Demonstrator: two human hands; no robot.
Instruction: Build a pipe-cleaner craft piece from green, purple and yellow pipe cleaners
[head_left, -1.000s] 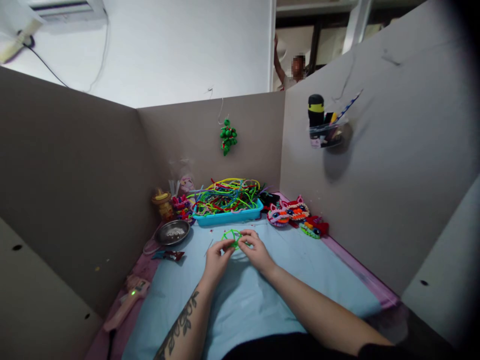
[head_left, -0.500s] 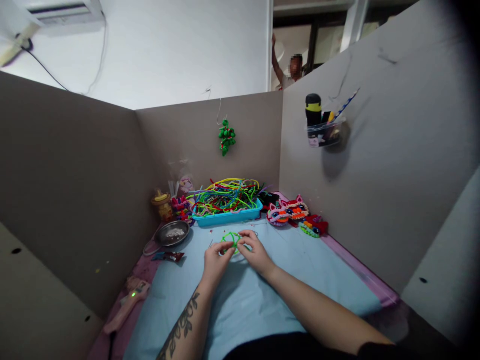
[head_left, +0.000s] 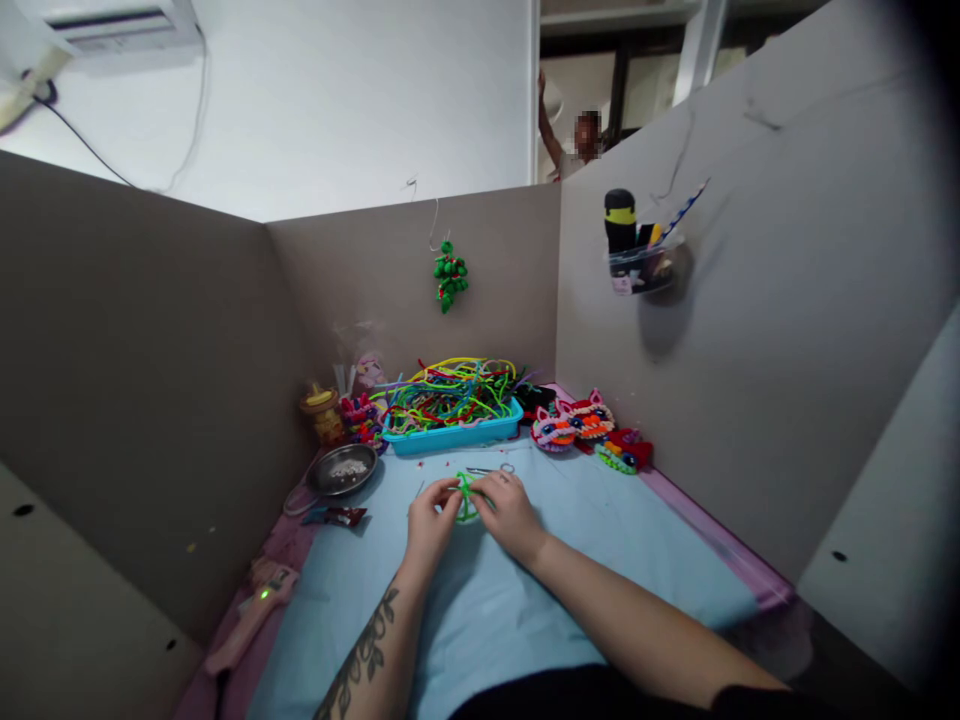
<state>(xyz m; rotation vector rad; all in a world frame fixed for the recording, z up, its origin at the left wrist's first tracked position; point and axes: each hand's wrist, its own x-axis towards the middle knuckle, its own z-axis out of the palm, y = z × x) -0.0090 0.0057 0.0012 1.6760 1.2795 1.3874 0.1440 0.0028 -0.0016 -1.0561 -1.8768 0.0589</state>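
Between my two hands is a bright green ring-like piece with crossing spokes (head_left: 466, 508), seemingly bent from fuzzy pipe cleaners. My left hand (head_left: 433, 517) pinches its left side between thumb and fingers. From the right, my right hand (head_left: 507, 512) pinches it too, with the fingertips close to those of the left. Parts of the green piece are hidden behind the fingers. Just beyond my right hand lies a pair of scissors (head_left: 495, 469) on the light blue cloth (head_left: 585, 560).
A blue tray (head_left: 450, 438) heaped with coloured pipe cleaners stands at the back. Fuzzy animal-like pieces (head_left: 555, 432) lie to its right. On the left are a metal dish (head_left: 343, 470), a jar (head_left: 322, 415) and a pink glue gun (head_left: 251, 615). Partitions surround the table; a person (head_left: 585, 140) stands beyond.
My hands and the green piece have shifted slightly towards me, and the piece is turned differently. The scissors behind my right hand show more. The whole view has moved a little.
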